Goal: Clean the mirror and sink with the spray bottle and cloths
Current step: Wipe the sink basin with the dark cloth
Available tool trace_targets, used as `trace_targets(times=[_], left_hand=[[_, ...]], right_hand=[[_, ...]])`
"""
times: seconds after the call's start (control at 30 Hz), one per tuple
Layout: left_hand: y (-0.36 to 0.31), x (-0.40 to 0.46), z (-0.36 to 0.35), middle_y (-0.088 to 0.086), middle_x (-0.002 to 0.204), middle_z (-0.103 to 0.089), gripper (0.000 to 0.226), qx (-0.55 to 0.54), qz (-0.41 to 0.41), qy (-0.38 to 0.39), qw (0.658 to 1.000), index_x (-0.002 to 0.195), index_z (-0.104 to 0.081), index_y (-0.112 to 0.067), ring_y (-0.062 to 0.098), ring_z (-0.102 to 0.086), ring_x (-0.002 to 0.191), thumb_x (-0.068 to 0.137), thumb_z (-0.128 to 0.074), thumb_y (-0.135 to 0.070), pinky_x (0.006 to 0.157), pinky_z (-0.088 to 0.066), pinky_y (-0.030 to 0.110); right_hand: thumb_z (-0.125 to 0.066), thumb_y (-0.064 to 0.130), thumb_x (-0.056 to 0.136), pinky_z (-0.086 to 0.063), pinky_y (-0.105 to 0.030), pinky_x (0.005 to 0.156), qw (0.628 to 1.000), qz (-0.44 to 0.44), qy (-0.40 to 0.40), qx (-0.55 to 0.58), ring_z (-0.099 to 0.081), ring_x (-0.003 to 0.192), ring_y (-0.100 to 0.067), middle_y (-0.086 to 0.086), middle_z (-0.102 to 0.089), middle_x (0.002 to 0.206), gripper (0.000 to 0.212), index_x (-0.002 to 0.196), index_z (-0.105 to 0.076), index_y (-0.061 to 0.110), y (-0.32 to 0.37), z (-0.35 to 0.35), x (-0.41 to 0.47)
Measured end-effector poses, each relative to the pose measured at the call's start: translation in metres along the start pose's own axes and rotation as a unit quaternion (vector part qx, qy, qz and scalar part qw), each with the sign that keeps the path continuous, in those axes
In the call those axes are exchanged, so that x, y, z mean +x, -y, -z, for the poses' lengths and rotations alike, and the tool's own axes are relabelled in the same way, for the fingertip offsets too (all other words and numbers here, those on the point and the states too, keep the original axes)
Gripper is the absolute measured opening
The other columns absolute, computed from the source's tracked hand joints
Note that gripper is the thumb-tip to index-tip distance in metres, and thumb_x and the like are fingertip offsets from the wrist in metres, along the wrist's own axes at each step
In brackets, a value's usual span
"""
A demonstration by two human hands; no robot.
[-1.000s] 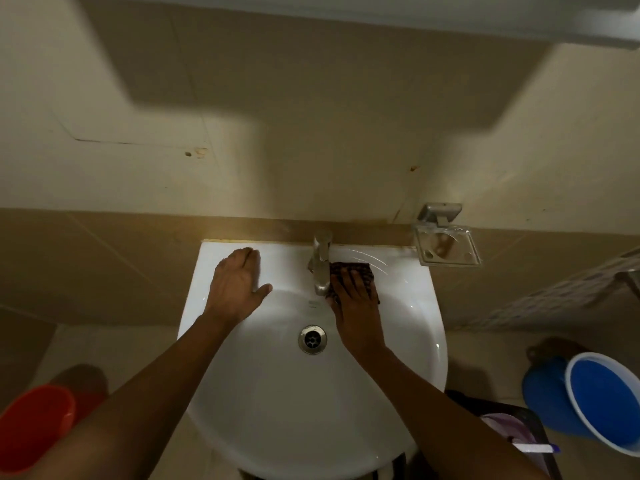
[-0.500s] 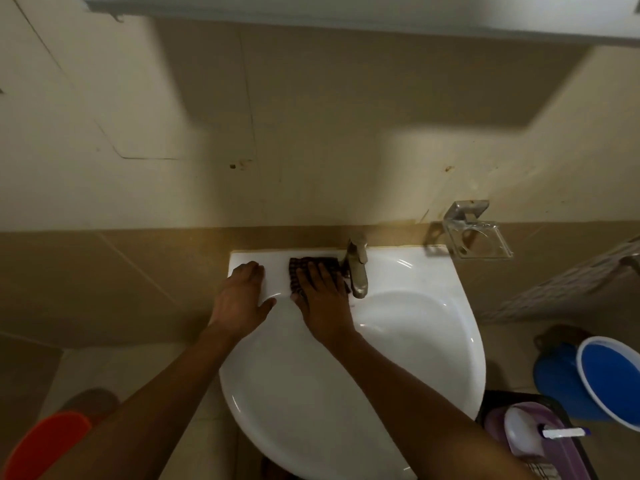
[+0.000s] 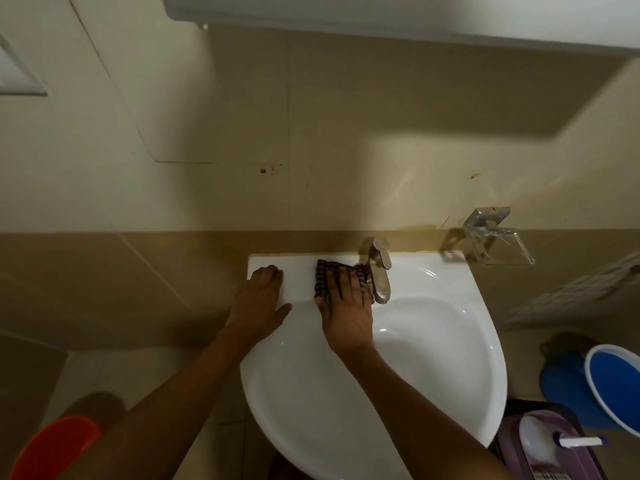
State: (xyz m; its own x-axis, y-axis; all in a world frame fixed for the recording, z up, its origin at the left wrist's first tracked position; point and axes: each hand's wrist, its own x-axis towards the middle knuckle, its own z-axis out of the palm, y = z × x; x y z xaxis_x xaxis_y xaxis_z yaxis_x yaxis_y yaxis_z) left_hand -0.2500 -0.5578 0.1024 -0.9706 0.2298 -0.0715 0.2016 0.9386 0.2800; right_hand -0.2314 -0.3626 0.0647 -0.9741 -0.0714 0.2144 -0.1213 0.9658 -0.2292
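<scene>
My right hand lies flat, fingers straight and spread, pressing the checked cloth onto the back ledge of the sink; flat pressure gives the cloth the widest contact for wiping. Just right of my fingertips stands the tap, the cloth's edge touching its base, so I judge I am working the ledge beside it. My left hand rests open, palm down, on the ledge's left corner, near the cloth but apart from it, probably to steady me as I lean in. Beyond, above the tiled wall, the mirror's lower edge shows. The spray bottle I cannot pick out with certainty.
</scene>
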Motion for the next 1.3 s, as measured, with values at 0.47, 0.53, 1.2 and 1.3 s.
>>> trace_targets(times=[0.47, 0.53, 1.2, 1.3], left_hand=[[0.04, -0.057, -0.005, 0.016, 0.142, -0.049, 0.078, -0.065, 0.028, -0.05, 0.996, 0.141, -0.044, -0.003, 0.031, -0.048, 0.13, 0.086, -0.038, -0.058, 0.11, -0.035, 0.039], [0.043, -0.064, -0.008, 0.016, 0.145, -0.047, 0.078, -0.068, 0.026, -0.052, 0.996, 0.143, -0.041, -0.004, 0.031, -0.045, 0.133, 0.087, -0.036, -0.056, 0.111, -0.029, 0.035], [0.049, -0.103, -0.002, 0.011, 0.131, -0.056, 0.042, -0.154, 0.172, -0.09, 0.969, 0.127, -0.056, -0.005, 0.03, -0.059, 0.109, 0.087, -0.045, -0.001, 0.086, -0.05, 0.034], [0.038, -0.114, 0.001, 0.012, 0.126, -0.058, 0.047, -0.161, 0.2, -0.108, 0.96, 0.127, -0.055, -0.006, 0.03, -0.059, 0.108, 0.084, -0.042, 0.008, 0.087, -0.047, 0.033]], right_hand=[[-0.019, 0.053, 0.103, -0.02, -0.054, 0.118, 0.984, 0.143, 0.088, 0.056, -0.024, 0.148, -0.03, -0.006, -0.035, 0.157, 0.058, 0.152, -0.034, 0.025, 0.073, -0.017, 0.017], [-0.031, 0.051, 0.101, -0.018, -0.052, 0.12, 0.978, 0.183, 0.087, 0.052, -0.02, 0.15, -0.028, -0.004, -0.031, 0.159, 0.058, 0.153, -0.03, 0.026, 0.055, -0.017, 0.006], [-0.019, 0.055, 0.096, -0.001, -0.057, 0.118, 0.972, 0.148, 0.155, 0.098, -0.005, 0.151, -0.029, -0.006, -0.02, 0.163, 0.063, 0.151, -0.037, 0.03, 0.114, -0.021, -0.006], [-0.022, 0.049, 0.096, -0.001, -0.056, 0.12, 0.962, 0.165, 0.18, 0.123, -0.001, 0.152, -0.03, -0.007, -0.014, 0.165, 0.061, 0.152, -0.033, 0.028, 0.116, -0.017, -0.04]])
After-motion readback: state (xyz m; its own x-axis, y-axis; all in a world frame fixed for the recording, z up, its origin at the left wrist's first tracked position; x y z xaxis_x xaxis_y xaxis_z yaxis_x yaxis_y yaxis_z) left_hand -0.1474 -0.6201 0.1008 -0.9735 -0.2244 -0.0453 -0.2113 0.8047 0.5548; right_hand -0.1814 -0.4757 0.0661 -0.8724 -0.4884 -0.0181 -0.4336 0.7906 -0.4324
